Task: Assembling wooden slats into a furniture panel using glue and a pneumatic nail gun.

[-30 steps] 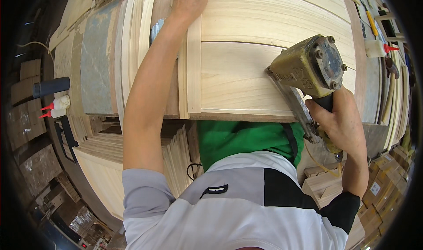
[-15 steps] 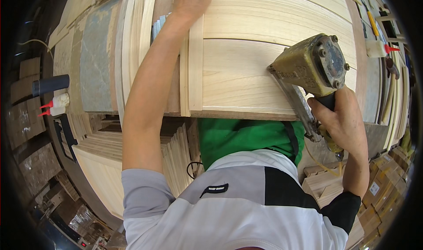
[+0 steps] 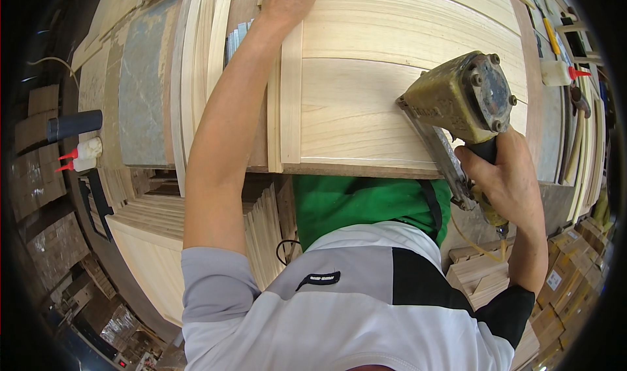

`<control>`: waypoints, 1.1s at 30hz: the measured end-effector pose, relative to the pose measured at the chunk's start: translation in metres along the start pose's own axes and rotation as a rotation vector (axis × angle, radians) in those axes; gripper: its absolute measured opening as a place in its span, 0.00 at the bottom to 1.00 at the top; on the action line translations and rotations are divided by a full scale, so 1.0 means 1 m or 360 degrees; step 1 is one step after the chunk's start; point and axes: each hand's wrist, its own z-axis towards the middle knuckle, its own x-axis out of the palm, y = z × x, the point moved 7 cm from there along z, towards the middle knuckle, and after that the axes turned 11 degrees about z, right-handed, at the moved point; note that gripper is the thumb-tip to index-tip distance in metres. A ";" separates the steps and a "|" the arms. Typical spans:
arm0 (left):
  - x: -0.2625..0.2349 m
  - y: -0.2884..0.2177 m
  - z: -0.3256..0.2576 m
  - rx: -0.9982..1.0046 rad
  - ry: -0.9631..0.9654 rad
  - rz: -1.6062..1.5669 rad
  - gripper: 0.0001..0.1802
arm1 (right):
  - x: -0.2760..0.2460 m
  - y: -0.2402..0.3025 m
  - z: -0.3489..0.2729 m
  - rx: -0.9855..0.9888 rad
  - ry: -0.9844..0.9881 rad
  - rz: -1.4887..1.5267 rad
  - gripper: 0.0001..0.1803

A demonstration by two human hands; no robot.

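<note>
My right hand (image 3: 513,172) is wrapped around the black handle of a worn, gold-coloured pneumatic nail gun (image 3: 447,100). The gun's nose end rests over the right part of a pale wooden panel (image 3: 366,116) on the workbench. At the far left corner of that panel, my left hand (image 3: 287,2) lies beside a narrow wooden strip (image 3: 291,103) running along the panel's left edge. The top edge of the picture cuts off its fingers, so their grip is hidden. A second thin strip (image 3: 274,119) stands just left of the first one.
Long wooden slats (image 3: 219,31) and silvery nail strips (image 3: 236,38) lie left of the panel. Glue bottles with red tips stand on the left (image 3: 88,150) and right (image 3: 555,72). A hammer (image 3: 580,103) lies at the right. Stacked boards (image 3: 144,240) sit below the bench.
My left forearm and hand have shifted very slightly to the right. The nail gun and my right hand are practically still.
</note>
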 end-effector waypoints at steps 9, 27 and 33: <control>-0.015 0.006 -0.004 -0.0120 0.0094 -0.0277 0.06 | 0.002 -0.002 0.003 0.0030 -0.0001 -0.0005 0.16; -0.064 -0.008 -0.066 -0.0070 0.0436 -0.0221 0.26 | -0.005 -0.002 0.008 0.0137 0.0156 -0.0047 0.17; -0.060 -0.003 -0.067 -0.0170 0.0407 -0.0276 0.28 | -0.002 -0.006 0.007 0.0298 0.0130 -0.0008 0.16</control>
